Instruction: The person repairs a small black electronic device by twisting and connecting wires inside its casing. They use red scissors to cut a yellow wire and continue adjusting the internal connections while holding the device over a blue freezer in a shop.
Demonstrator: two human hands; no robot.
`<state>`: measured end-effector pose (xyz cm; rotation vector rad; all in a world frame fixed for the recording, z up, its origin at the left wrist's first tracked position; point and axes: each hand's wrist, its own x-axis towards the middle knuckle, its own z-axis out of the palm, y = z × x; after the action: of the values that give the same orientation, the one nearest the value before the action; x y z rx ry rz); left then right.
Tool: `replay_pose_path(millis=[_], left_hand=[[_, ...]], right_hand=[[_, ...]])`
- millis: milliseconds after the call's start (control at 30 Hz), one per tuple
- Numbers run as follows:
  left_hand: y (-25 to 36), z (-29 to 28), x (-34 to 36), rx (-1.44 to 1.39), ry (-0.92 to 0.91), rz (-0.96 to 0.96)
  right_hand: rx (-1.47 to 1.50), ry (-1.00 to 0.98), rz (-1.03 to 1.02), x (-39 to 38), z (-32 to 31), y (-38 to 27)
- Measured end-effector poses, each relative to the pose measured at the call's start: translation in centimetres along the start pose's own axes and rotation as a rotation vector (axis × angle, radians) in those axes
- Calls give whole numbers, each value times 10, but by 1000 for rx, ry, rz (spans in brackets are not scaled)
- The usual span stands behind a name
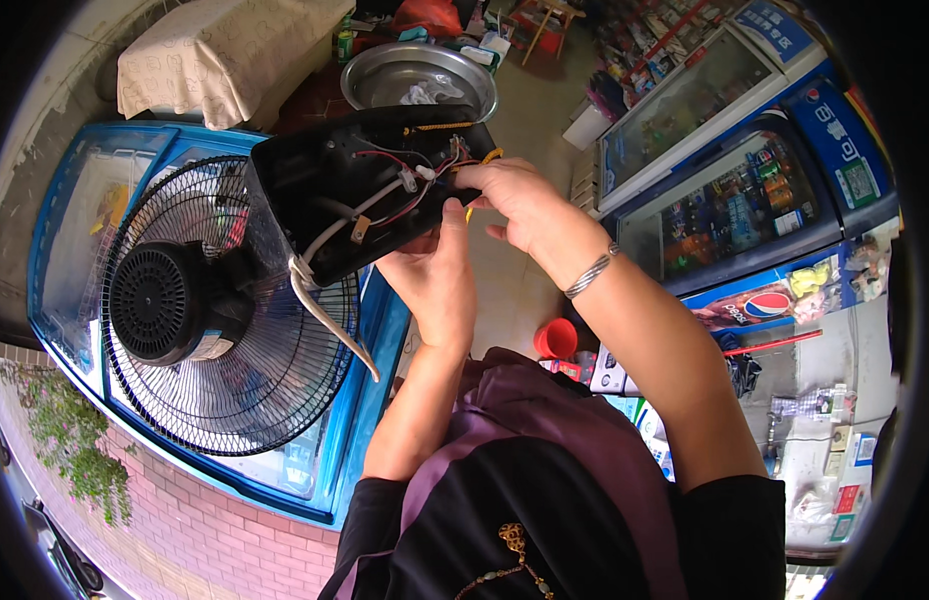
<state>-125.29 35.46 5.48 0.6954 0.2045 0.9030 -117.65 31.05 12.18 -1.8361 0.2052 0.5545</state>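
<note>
An electric fan lies on its side, its black wire grille (pixel 285 400) and round motor cover (pixel 153 302) toward the left. Its opened black base housing (pixel 330 180) shows red, white and dark wires, a white connector (pixel 423 174) and a small metal bracket (pixel 361 229). My left hand (pixel 437 280) supports the housing from beneath, thumb up against its near edge. At the housing's right end, my right hand (pixel 510 200) is pinched closed among the wires, close to a yellow strand (pixel 493 156); what its fingertips hold is hidden. A white power cord (pixel 335 325) hangs from the housing.
The fan lies over a blue-framed glass-topped freezer (pixel 380 350). Beyond stand a metal basin (pixel 355 85) and a cloth-covered box (pixel 205 60). Drink coolers (pixel 715 210) line the right side. A red bucket (pixel 556 338) stands near my right elbow. Pink paving (pixel 215 500) shows lower left.
</note>
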Motion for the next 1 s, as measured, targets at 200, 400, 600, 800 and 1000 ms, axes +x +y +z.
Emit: replay_pose_path(millis=[200, 400, 600, 800, 1000], left_hand=[[0, 1, -2, 2, 6, -19], [-6, 2, 0, 24, 9, -43], [-6, 1, 1, 55, 5, -14], [-7, 0, 8, 56, -39, 86], [-4, 2, 6, 11, -28, 103]], right_hand=[[-20, -14, 51, 7, 0, -1], [-96, -6, 116, 19, -3, -2], [-145, -33, 133, 17, -5, -5], [79, -45, -42, 2, -4, 13], [361, 24, -121, -10, 12, 16]])
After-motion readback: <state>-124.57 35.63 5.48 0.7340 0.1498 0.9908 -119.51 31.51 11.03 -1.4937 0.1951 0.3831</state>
